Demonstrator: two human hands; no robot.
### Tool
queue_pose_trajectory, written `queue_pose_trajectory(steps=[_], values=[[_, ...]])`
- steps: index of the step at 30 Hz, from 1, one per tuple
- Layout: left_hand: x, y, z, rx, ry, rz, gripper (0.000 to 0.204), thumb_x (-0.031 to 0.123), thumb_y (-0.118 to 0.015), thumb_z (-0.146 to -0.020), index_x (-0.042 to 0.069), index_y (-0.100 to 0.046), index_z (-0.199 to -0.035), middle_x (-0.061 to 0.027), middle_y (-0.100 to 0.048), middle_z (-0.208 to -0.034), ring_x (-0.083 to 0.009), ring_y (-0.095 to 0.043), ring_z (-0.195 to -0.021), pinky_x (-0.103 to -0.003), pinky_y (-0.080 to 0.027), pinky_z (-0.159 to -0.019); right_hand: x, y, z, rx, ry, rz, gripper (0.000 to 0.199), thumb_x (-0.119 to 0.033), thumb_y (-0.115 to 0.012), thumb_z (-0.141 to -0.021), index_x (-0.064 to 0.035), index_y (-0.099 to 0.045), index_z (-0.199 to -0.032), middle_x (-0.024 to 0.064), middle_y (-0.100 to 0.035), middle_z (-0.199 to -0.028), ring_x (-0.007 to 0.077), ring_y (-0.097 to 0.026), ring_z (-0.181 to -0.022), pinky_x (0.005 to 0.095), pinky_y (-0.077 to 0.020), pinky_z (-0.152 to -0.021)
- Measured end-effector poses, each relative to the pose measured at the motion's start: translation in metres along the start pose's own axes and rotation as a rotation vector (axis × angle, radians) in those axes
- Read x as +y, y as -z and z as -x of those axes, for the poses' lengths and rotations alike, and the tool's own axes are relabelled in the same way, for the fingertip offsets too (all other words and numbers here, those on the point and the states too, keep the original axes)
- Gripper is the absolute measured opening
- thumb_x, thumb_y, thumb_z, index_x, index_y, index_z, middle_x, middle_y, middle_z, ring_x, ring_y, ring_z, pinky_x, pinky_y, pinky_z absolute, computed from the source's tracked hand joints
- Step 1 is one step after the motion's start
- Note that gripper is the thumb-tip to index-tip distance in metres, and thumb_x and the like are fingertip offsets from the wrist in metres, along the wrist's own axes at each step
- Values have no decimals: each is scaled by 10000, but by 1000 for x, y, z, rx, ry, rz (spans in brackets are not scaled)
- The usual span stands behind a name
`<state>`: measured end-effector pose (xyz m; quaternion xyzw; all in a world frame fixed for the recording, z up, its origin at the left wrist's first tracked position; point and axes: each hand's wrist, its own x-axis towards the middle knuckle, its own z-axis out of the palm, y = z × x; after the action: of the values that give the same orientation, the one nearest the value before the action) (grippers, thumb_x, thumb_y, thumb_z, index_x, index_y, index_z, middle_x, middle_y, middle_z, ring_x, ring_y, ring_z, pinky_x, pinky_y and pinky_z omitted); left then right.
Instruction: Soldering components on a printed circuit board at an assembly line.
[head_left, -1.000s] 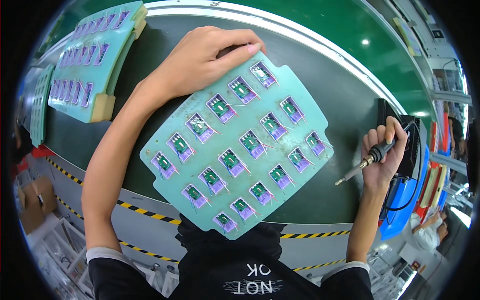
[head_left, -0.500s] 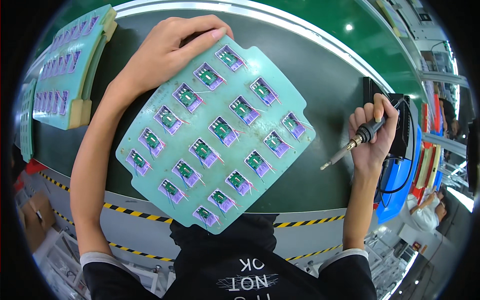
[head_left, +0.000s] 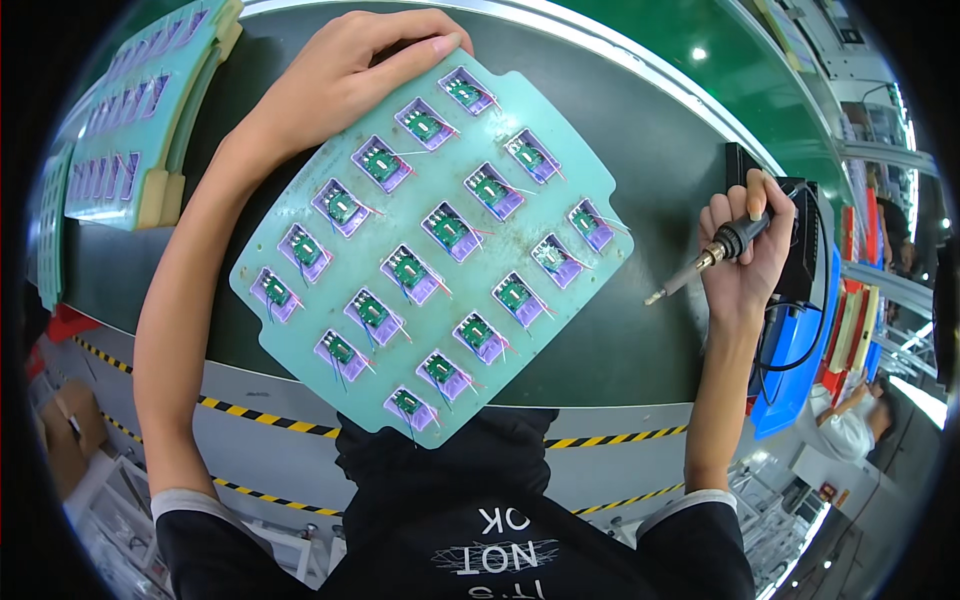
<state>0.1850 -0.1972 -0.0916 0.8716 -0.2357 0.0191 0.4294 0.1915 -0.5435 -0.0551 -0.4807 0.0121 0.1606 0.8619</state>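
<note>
My left hand (head_left: 345, 85) grips the far left edge of a pale green fixture board (head_left: 535, 105), its thumb on top. The board lies turned at an angle on the dark bench, its near corner past the front edge. Purple cases sit in its several slots, each with a small green circuit board (head_left: 450, 230) and thin red, blue and white wires. On the right my right hand (head_left: 748, 240) holds a soldering iron (head_left: 700, 267) by its dark handle. The tip points down and left, above the bench and apart from the fixture board.
More green fixture boards with purple cases (head_left: 140, 110) are stacked at the left. A black box (head_left: 797, 265) with a cable and a blue bin (head_left: 785, 400) stand at the right. A person (head_left: 858, 415) sits farther right. The bench (head_left: 600, 350) has a metal far rail.
The whole bench scene, with the board and my left hand, sits slightly higher in view. The soldering iron stays in my right hand, its tip still apart from the board.
</note>
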Motion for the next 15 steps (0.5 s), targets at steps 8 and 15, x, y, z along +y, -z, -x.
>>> queue_pose_trajectory(steps=[8,15], values=[[24,8,-3,86,-79,16,192,142,-513,-908,-12,-613,-962,-145,-637,-767,-234,-622,-669,-298,-463,-616,2,5,-1,-22,17,27,301,-230,-428,-937,-98,-436,-667,-37,-283,-454,59,-224,-392,228,-222,-430],[18,9,0,92,-56,31,204,156,-516,-906,-16,-611,-957,-148,-633,-785,-211,-614,-707,-305,-464,-648,3,3,-5,-23,27,18,283,-213,-433,-932,-92,-436,-676,-34,-275,-453,62,-208,-397,229,-206,-416]])
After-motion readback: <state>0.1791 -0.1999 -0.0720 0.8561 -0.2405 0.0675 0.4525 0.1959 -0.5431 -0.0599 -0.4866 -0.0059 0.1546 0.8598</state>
